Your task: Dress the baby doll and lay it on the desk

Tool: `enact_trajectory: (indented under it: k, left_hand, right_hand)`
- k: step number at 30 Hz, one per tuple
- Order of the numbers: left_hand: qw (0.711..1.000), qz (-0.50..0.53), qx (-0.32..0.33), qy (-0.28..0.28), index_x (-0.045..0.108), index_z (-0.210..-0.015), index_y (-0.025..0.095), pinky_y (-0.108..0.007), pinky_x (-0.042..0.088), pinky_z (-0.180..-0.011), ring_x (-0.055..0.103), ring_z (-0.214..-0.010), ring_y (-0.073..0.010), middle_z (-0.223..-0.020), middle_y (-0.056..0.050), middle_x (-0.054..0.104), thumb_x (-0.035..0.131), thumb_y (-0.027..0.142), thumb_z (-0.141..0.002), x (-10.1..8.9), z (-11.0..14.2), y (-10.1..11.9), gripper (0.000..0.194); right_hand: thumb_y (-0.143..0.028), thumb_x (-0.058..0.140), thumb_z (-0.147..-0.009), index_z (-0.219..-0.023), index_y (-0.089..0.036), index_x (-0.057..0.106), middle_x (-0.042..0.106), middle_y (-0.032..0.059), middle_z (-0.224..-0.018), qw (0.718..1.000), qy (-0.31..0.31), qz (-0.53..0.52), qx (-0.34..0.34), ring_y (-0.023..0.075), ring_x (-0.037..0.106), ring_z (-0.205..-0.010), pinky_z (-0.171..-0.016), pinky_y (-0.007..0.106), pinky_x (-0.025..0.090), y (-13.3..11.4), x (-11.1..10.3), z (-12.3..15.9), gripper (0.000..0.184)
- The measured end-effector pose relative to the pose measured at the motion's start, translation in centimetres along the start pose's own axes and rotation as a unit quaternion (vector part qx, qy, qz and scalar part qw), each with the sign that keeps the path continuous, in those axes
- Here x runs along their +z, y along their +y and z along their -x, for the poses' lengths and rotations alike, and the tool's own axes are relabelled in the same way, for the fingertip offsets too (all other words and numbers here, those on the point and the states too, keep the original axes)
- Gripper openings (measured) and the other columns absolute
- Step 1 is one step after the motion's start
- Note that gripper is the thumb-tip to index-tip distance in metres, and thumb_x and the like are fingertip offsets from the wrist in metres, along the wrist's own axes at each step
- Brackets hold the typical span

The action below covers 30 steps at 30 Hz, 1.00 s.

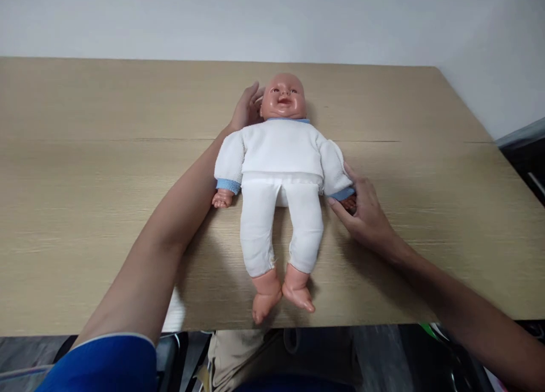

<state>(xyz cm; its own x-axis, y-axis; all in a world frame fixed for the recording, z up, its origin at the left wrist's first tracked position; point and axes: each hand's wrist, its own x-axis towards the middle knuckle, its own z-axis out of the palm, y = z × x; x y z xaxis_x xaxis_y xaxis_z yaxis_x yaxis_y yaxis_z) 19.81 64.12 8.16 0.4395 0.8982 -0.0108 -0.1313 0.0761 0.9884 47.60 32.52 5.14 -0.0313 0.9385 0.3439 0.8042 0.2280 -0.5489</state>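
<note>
A baby doll [279,159] in a white top and white trousers lies on its back in the middle of a wooden table [85,182], head away from me and bare feet near the front edge. My left hand [247,107] cups the side of the doll's head, fingers curved against it. My right hand [361,210] is closed round the doll's hand at the blue cuff of the sleeve on the right.
A pale wall runs behind the table. A dark object [525,154] stands past the table's right edge. Below the front edge I see my lap, a chair and the floor.
</note>
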Motion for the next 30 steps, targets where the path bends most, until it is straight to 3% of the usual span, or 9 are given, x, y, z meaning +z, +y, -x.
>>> enact_trajectory:
  k: [4, 7, 10, 13, 16, 19, 22, 25, 30]
  left_hand:
    - [0.998, -0.061, -0.02, 0.001, 0.056, -0.129, 0.034, -0.057, 0.049, -0.144, 0.058, -0.129, -0.0208, -0.143, -0.002, 0.08, 0.073, 0.118, -0.067, -2.1, 0.3, 0.3, 0.106]
    - [0.988, -0.147, -0.041, -0.008, 0.053, -0.117, 0.032, -0.054, 0.052, -0.138, 0.053, -0.127, -0.0183, -0.135, -0.003, 0.079, 0.07, 0.127, -0.039, -3.4, 0.9, 0.7, 0.124]
    - [0.967, -0.242, -0.067, 0.054, 0.058, -0.116, 0.027, -0.053, 0.055, -0.129, 0.052, -0.119, -0.0176, -0.127, -0.005, 0.08, 0.063, 0.122, -0.069, -3.8, 2.8, 1.3, 0.107]
    - [0.941, -0.308, -0.038, 0.133, 0.067, -0.112, 0.026, -0.054, 0.053, -0.125, 0.06, -0.125, -0.0262, -0.131, -0.01, 0.081, 0.07, 0.089, -0.101, -2.5, 5.7, 2.2, 0.064]
    - [0.899, -0.389, 0.06, 0.192, 0.069, -0.108, 0.027, -0.055, 0.051, -0.124, 0.068, -0.135, -0.036, -0.137, -0.012, 0.082, 0.072, 0.061, -0.11, 1.3, 8.8, 3.2, 0.034]
    - [0.898, -0.371, 0.18, 0.157, 0.072, -0.118, 0.028, -0.051, 0.055, -0.122, 0.069, -0.124, -0.0265, -0.141, -0.007, 0.082, 0.069, 0.061, -0.117, 7.3, 12.7, 3.8, 0.032]
    - [0.897, -0.304, 0.313, 0.062, 0.07, -0.119, 0.032, -0.048, 0.062, -0.111, 0.07, -0.116, -0.0229, -0.13, -0.005, 0.083, 0.065, 0.078, -0.118, 14.5, 19.4, 4.1, 0.046]
    - [0.889, -0.219, 0.395, 0.071, 0.068, -0.123, 0.029, -0.048, 0.064, -0.107, 0.076, -0.117, -0.0236, -0.126, -0.007, 0.081, 0.054, 0.062, -0.128, 20.3, 29.7, 4.0, 0.037]
    - [0.825, -0.302, 0.476, 0.052, 0.073, -0.128, 0.029, -0.043, 0.065, -0.094, 0.079, -0.095, -0.0186, -0.109, 0.002, 0.086, 0.07, 0.027, -0.119, 22.0, 47.1, 3.0, 0.01]
  right_hand:
    - [-0.049, 0.072, -0.108, -0.184, -0.02, 0.041, 0.06, 0.0248, -0.174, 1.0, 0.021, 0.015, -0.014, 0.0452, 0.06, -0.158, -0.138, 0.072, 0.046, 0.5, 0.7, -0.3, 0.087]
    - [-0.049, 0.075, -0.104, -0.183, -0.018, 0.041, 0.06, 0.0261, -0.172, 0.999, 0.033, 0.031, -0.008, 0.0472, 0.057, -0.157, -0.138, 0.075, 0.043, 0.7, 1.2, -0.5, 0.091]
    - [-0.049, 0.079, -0.098, -0.183, -0.021, 0.039, 0.057, 0.0252, -0.173, 0.998, 0.038, 0.043, 0.0, 0.0484, 0.052, -0.162, -0.14, 0.076, 0.038, 1.1, 1.5, -0.8, 0.098]
    - [-0.052, 0.082, -0.095, -0.183, -0.02, 0.036, 0.055, 0.0259, -0.175, 0.997, 0.056, 0.048, 0.01, 0.0486, 0.05, -0.164, -0.142, 0.076, 0.036, 1.8, 1.8, -1.1, 0.104]
    - [-0.05, 0.08, -0.093, -0.18, -0.014, 0.038, 0.052, 0.029, -0.178, 0.995, 0.082, 0.05, 0.022, 0.0489, 0.048, -0.165, -0.143, 0.077, 0.032, 2.5, 1.7, -1.6, 0.103]
    - [-0.044, 0.075, -0.094, -0.177, -0.013, 0.042, 0.052, 0.0291, -0.177, 0.992, 0.108, 0.049, 0.034, 0.0465, 0.048, -0.165, -0.143, 0.077, 0.033, 2.4, 1.2, -1.9, 0.094]
    - [-0.041, 0.071, -0.098, -0.171, -0.017, 0.048, 0.054, 0.0249, -0.177, 0.987, 0.156, 0.026, 0.014, 0.0413, 0.052, -0.162, -0.139, 0.072, 0.043, 0.6, 0.1, -0.8, 0.08]
    - [-0.043, 0.066, -0.105, -0.164, -0.022, 0.055, 0.06, 0.0203, -0.172, 0.976, 0.217, -0.024, -0.019, 0.0368, 0.057, -0.16, -0.129, 0.063, 0.057, -2.6, -1.1, 2.8, 0.064]
    - [-0.043, 0.066, -0.108, -0.151, -0.028, 0.063, 0.065, 0.0162, -0.164, 0.965, 0.241, -0.069, -0.072, 0.036, 0.064, -0.159, -0.119, 0.064, 0.064, -7.0, -3.4, 12.8, 0.046]
